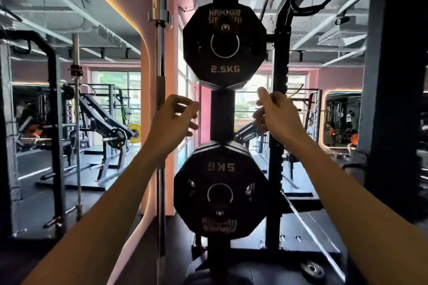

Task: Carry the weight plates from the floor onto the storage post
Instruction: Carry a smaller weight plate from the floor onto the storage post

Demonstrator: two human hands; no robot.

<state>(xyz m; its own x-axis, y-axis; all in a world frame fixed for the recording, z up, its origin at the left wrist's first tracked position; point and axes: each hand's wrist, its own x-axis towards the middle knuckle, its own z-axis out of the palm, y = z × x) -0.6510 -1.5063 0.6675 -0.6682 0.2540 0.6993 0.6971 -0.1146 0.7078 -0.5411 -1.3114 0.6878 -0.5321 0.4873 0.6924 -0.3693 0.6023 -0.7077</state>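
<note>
On the rack upright: 2 stacks of plates hung on pegs, one above the other, straight ahead of us.
Upper stack: the 2.5 kg plates (224, 46) sat on the higher peg, lettering upright, with a few plate edges showing behind the front one.
Lower stack: the 5 kg plates (221, 188) hung on the lower peg, lettering upside down.
Storage post: the black upright (222, 115) showed bare between the 2 stacks.
Left hand: our left hand (172, 120) hovered just left of the post, below the upper stack, fingers loosely curled and holding nothing.
Right hand: our right hand (275, 114) hovered just right of the post, fingers bent, thumb up near the lower edge of the 2.5 kg stack; we saw no plate in it.
Plate left on the floor: 1 small plate (312, 268) lay flat at the rack's base, lower right, well apart from both hands.
Step in hand: we judged it the moment right at the upper stack with both hands free, between one plate and the next.
Next move: it called for bending to the floor plate, gripping its rim, lifting it and lining its hole up with a peg.
Beside the rack: a barbell (160, 99) stood upright to the left.
</note>
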